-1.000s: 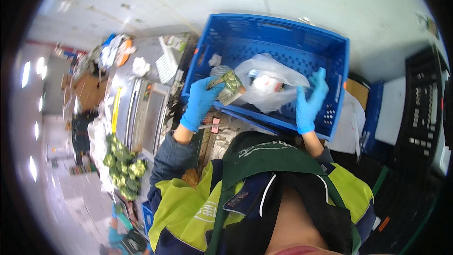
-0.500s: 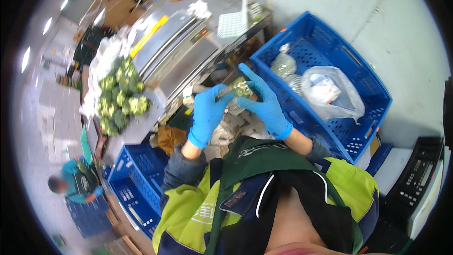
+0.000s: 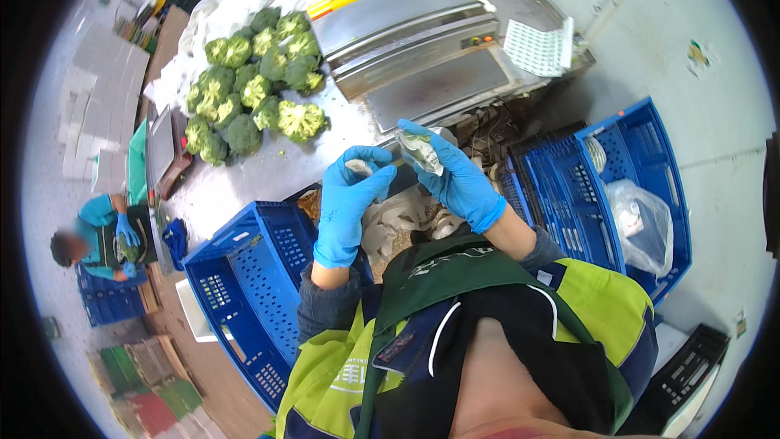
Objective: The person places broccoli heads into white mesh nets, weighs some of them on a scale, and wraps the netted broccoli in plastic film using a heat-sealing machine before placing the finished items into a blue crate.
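Note:
Both my hands wear blue gloves and are raised above the near edge of the steel table (image 3: 244,175). My left hand (image 3: 345,211) is closed, its fingers curled around a small whitish piece (image 3: 359,167) whose kind I cannot make out. Close beside it, my right hand (image 3: 461,187) pinches a crumpled, shiny silvery-green piece of film or wrapper (image 3: 424,153); whether anything is inside does not show. Several broccoli heads (image 3: 256,91) lie piled on the table, beyond my left hand. A steel wrapping machine (image 3: 398,24) with a yellow bar stands beyond both hands.
A blue crate (image 3: 260,276) stands at my left. On the right another blue crate (image 3: 642,138) holds a clear plastic bag (image 3: 638,228), beside stacked crates. Whitish scraps (image 3: 394,223) lie below my hands. A co-worker (image 3: 101,232) is at far left; a black keypad device (image 3: 682,374) is lower right.
My view has swung left, so the broccoli and machine show larger and further right. My hands have drawn apart; the shiny wrapper, earlier between both, is now in my right hand.

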A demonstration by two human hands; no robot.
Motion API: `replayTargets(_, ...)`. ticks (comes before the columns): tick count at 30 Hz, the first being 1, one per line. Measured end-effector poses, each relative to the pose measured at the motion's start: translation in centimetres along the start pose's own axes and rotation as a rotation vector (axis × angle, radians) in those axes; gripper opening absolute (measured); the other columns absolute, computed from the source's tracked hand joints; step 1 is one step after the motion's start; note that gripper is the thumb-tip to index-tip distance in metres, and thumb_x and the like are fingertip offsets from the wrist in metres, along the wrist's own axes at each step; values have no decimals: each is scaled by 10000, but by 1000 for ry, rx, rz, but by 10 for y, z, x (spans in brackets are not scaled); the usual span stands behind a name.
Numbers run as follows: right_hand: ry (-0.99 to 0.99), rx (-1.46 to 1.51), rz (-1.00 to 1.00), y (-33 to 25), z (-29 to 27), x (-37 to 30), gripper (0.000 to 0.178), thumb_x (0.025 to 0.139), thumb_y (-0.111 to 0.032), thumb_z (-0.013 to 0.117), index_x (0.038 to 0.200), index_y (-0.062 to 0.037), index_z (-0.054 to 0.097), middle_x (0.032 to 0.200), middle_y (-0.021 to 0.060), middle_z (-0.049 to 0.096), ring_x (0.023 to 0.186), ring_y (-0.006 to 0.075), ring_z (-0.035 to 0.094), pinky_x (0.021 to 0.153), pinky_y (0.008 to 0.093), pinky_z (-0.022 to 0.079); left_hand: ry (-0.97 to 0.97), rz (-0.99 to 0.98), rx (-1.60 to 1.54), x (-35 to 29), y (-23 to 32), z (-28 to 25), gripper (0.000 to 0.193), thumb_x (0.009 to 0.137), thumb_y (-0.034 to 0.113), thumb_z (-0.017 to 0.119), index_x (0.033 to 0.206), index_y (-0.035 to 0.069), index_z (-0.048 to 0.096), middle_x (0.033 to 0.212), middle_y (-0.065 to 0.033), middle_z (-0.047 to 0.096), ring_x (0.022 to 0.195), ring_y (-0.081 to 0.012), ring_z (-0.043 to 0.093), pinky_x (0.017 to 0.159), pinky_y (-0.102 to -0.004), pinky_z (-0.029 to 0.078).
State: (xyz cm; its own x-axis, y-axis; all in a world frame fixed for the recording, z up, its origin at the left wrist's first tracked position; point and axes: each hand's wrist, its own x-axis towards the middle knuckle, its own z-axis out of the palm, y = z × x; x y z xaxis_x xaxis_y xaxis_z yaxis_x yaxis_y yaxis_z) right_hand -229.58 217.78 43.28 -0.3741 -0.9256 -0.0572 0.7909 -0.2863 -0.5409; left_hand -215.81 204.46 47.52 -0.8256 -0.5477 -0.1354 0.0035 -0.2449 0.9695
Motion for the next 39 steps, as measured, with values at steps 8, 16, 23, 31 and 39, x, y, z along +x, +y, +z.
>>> replayTargets(8,-106,200,286,26,-3,97,511,1007,-344,519,1390,-9,474,1229,79,607,981,136,634,733,209,591,278,73,677,22,-19,-61,574,771,52,784,1287,47,531,941,-9,578,838,-100,539,719,-228,470)
replayTargets(16,-260,-7,594,26,31,154,529,1002,-471,484,1275,-30,587,1099,30,676,823,85,637,653,195,527,339,327,1089,32,57,-64,629,647,92,827,1246,110,634,1182,-87,642,1102,-266,578,861,-340,486)
replayTargets(23,-604,-445,45,24,37,168,658,987,-514,477,1435,-38,398,1375,103,505,1211,183,529,990,293,437,614,363,806,34,48,-39,384,676,-44,781,1035,84,730,1011,-62,703,928,-219,650,826,-311,513)
replayTargets(31,-673,-557,132,44,60,186,542,888,27,635,1398,-41,463,1477,92,459,1261,183,513,1047,318,429,722,403,718,26,34,-85,304,702,-43,777,984,58,730,908,-52,679,826,-185,606,743,-283,491)
replayTargets(39,-672,-563,140,96,102,202,380,938,-27,590,1316,-19,541,1357,112,568,1170,177,575,1006,315,458,816,443,602,1,41,-137,219,714,-63,764,901,29,696,850,-53,642,819,-188,597,742,-295,491)
